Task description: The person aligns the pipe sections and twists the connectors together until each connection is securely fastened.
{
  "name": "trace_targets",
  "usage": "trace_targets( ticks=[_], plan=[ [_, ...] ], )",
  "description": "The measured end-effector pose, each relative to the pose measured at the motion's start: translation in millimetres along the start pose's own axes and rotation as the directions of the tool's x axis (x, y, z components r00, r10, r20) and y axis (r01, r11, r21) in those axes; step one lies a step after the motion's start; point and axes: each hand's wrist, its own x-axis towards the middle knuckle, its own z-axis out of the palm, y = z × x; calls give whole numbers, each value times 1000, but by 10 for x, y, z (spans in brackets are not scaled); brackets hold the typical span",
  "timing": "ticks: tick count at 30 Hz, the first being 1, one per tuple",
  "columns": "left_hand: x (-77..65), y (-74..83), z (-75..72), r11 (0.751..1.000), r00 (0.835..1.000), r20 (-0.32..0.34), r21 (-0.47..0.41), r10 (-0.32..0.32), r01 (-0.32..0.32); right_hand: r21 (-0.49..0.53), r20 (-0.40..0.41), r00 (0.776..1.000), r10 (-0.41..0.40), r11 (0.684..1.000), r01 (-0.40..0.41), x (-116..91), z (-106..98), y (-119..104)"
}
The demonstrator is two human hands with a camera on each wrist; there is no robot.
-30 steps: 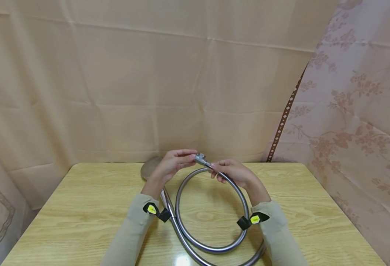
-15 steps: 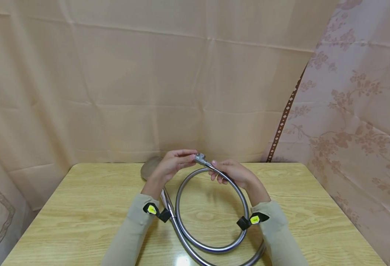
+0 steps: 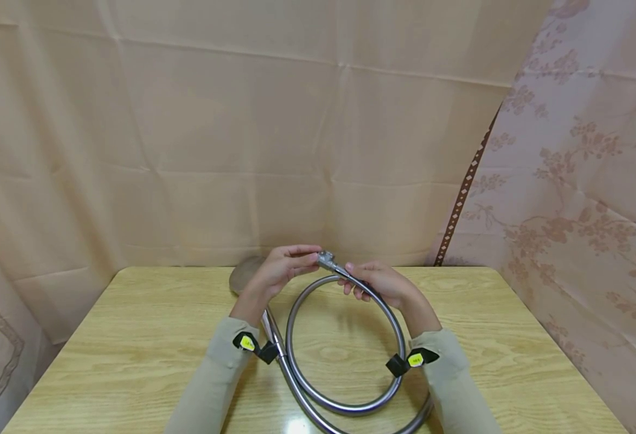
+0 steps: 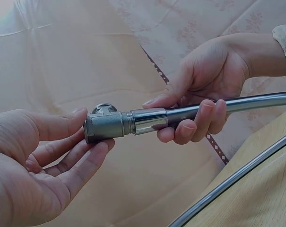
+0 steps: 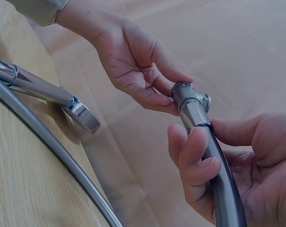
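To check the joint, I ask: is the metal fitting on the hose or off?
On: the fitting meets the nut on the hose, some thread showing between.

Downward head view, wrist close-ups, same hose (image 3: 350, 410)

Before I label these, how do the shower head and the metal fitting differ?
The shower head rests at the far edge of the table, while the fitting is pinched by the left hand. The shower head has a broad round face; the fitting is stubby, with a side piece. Both look metallic.
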Motion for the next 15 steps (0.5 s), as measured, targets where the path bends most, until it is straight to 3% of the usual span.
trace_targets(
  ticks=[9,15],
  plan=[
    [-8,6,2,1000,1000,-11,6,-2,2,18,-71,997,-4,1000,5,-3,5,-11],
    [-2,1,0,1000,1000,-16,3,-12,12,18,-80,996,-48,999,50,9,-7,8]
  ],
)
